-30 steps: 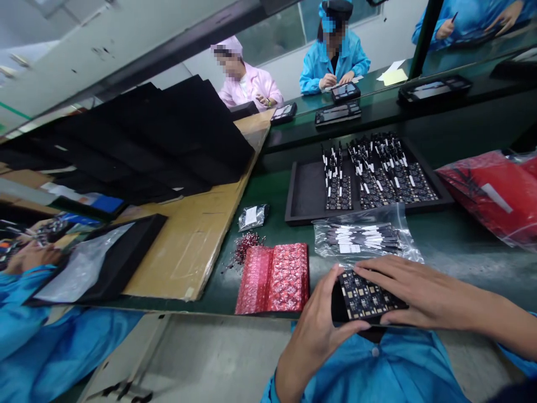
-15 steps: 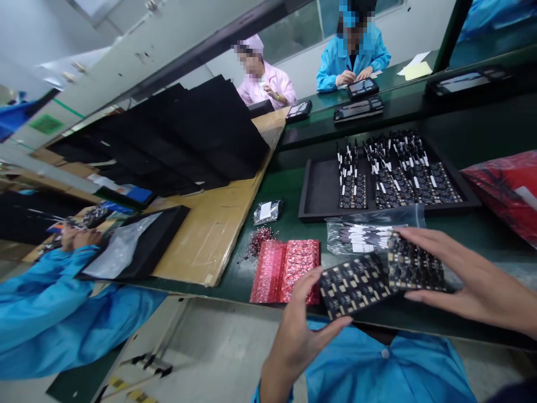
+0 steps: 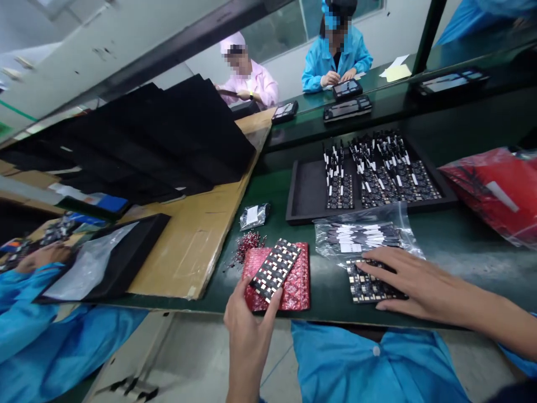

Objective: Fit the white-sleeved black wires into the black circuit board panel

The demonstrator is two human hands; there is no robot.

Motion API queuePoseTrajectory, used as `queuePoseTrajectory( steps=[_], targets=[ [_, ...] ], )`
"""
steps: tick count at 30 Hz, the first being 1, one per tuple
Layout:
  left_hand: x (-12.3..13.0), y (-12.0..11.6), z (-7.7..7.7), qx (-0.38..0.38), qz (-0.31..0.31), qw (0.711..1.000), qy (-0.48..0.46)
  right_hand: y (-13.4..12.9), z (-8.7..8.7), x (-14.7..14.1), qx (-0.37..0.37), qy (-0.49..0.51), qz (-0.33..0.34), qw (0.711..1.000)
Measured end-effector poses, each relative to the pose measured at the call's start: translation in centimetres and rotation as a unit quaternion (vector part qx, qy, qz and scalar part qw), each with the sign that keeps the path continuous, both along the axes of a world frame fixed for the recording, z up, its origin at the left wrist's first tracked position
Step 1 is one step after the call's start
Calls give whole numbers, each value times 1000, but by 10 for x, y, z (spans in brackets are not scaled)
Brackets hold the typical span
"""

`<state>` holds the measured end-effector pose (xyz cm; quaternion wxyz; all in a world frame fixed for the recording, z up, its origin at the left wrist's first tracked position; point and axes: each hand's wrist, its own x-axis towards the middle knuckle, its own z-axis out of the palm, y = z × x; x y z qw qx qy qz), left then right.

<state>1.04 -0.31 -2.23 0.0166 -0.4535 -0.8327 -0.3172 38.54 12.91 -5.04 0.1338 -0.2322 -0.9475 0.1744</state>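
Left hand point(image 3: 247, 324) clamped on one circuit panel point(image 3: 274, 268), held over red bubble wrap point(image 3: 293, 280). Right hand point(image 3: 403, 280) spread flat, pressing second panel point(image 3: 369, 285) on green bench point(image 3: 461, 240), perhaps to steady it.

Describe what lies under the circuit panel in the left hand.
Under the circuit panel held by the left hand lies a red bubble-wrap pack; its contents are hidden.

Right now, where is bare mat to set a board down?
Bare green mat lies between the clear bag and the red bag; the black tray has an empty left end. Crowded around the pink bubble wrap and red bits.
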Motion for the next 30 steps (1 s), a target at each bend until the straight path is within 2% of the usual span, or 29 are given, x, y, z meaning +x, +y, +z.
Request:
queuePoseTrajectory(
  steps=[4, 8, 10, 13, 16, 22, 26, 30],
  targets=[
    [16, 3, 10, 23, -40, 998, 36, -2, -3, -9, 6, -9, -3, 1000],
    [53, 7, 11, 80, -121, 989, 22, -5, -2, -12, 28, -12, 4, 1000],
    [73, 10, 6, 92, -202, 975, 18, -2, 6, -10, 42, -25, -9, 999],
    [98, 17, -2, 99, -309, 946, 20, 13, 22, -8, 47, -58, -68, 995],
    [114, 27, -7, 83, -370, 925, 30, 38, 40, -11, 41, -89, -115, 989],
    [128, 41, -14, 72, -418, 906, 15, 79, 60, -51, 3, -165, -139, 976],
    [130, 42, -20, 76, -419, 905, -5, 87, 69, -80, -27, -223, -134, 965],
    [128, 41, -20, 79, -413, 907, -35, 87, 78, -97, -44, -272, -129, 952]
  ],
)
